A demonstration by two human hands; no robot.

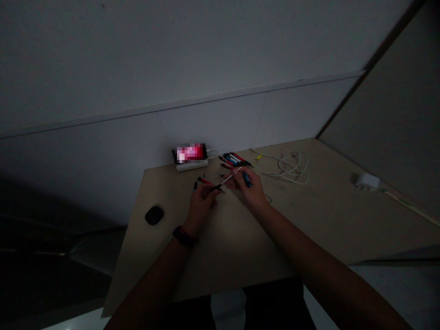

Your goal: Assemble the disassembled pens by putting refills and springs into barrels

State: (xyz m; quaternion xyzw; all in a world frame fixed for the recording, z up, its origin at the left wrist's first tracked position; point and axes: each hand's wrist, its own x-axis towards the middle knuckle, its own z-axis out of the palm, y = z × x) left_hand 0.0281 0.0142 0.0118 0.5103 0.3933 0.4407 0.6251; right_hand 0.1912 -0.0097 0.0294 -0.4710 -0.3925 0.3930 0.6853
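Note:
My left hand (pixel 202 202) is closed, its fingers pinching a small dark pen part (pixel 216 187). A thin whitish rod, which looks like a pen refill (pixel 227 178), runs from that part up to the fingertips of my right hand (pixel 252 188). My right hand pinches the rod's upper end and also holds a blue pen barrel (pixel 246 179) against its fingers. Just beyond the left fingers lies a red pen piece (pixel 205 181), with a small dark piece (pixel 195 184) beside it. Dim light hides the finer details.
Several pens (pixel 236 159) lie in a pile behind my hands. A lit phone (pixel 189 153) leans on a white block (pixel 192 165) near the wall. White cable (pixel 292 172) is coiled at right, and a white adapter (pixel 367 182) is farther right. A black rounded case (pixel 154 215) sits left.

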